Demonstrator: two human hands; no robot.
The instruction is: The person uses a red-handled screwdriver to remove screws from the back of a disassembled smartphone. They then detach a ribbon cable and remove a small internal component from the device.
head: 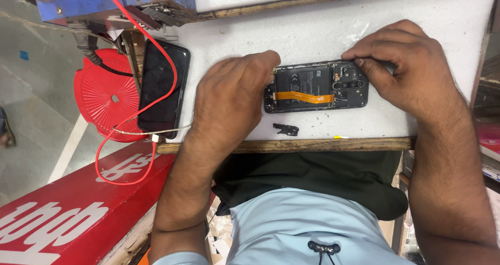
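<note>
Pressing left hand (229, 95), right hand (403, 62), opened phone (316, 86)

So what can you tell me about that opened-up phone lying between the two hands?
The opened phone lies flat and lengthwise on the white work surface, back cover off. Its dark insides show: a large black battery, an orange ribbon cable running across it, and camera parts at its right end. The left hand covers its left end, fingertips at the upper corner; the right hand presses its upper right edge. A small black loose part lies just below it, apart.
</note>
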